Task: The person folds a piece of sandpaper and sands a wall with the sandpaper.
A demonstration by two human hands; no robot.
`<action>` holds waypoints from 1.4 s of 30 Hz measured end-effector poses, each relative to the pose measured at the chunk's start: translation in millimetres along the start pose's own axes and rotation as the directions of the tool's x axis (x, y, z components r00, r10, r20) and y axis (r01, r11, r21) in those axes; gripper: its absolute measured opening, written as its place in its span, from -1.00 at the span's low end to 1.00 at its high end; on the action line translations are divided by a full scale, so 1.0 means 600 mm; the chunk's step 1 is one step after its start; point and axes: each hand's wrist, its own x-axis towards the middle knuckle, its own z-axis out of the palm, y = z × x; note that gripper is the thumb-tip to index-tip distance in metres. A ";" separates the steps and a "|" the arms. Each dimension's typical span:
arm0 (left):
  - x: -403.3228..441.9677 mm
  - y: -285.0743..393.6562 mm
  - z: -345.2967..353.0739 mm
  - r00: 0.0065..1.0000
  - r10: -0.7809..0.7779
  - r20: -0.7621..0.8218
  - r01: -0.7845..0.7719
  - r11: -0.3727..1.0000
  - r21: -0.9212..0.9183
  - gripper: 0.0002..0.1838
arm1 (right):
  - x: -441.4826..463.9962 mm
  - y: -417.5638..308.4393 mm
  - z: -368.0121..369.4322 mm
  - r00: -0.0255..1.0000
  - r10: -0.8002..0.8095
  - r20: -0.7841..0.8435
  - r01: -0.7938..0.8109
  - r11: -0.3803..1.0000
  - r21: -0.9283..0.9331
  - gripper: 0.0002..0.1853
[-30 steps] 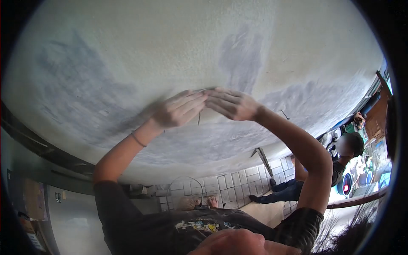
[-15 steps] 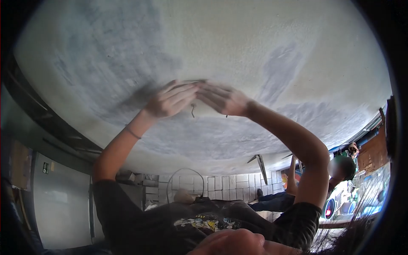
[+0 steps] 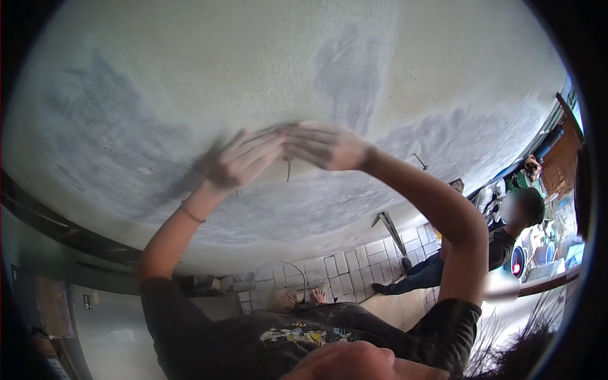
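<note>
My left hand (image 3: 244, 158) and my right hand (image 3: 326, 147) are raised against a pale wall (image 3: 266, 76) with grey-violet patches. Fingers lie long and close together, their tips meeting in the middle. Under them a thin dark-edged sheet (image 3: 269, 129) shows only as a narrow strip; motion blur hides what kind it is. Both hands press it flat to the wall. A short bent wire (image 3: 289, 169) sticks out just below the fingertips.
A metal bracket (image 3: 389, 231) juts from the wall at lower right. Another person (image 3: 500, 244) in a dark cap stands beyond my right arm. Below are paving bricks (image 3: 342, 272), a pale door panel (image 3: 114, 329) at left and clutter (image 3: 544, 253) at right.
The view has turned and shifted right along the wall, so the patches appear further left. My hands stay pressed together on the wall. The other person shows more fully.
</note>
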 end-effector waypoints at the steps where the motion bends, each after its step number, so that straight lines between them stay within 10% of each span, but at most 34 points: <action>1: 0.020 0.004 0.024 0.999 0.030 -0.026 -0.030 1.000 -0.009 -0.85 | -0.018 0.006 -0.032 0.998 0.023 0.060 -0.022 0.999 -0.026 -0.56; 21: -0.227 -0.034 -0.155 0.969 -0.248 0.001 0.236 0.920 0.313 -0.88 | 0.247 -0.079 0.143 0.985 -0.170 0.036 0.171 0.985 -0.015 -0.52; 33: 0.035 0.000 0.043 0.993 0.054 -0.101 -0.060 0.997 -0.055 -0.85 | -0.021 0.004 -0.052 0.977 0.099 0.190 -0.072 0.987 -0.142 -0.65; 42: -0.053 -0.017 -0.004 0.985 -0.040 -0.170 0.049 0.998 0.045 -0.89 | 0.063 -0.015 -0.001 0.979 0.025 0.204 -0.003 0.994 -0.109 -0.66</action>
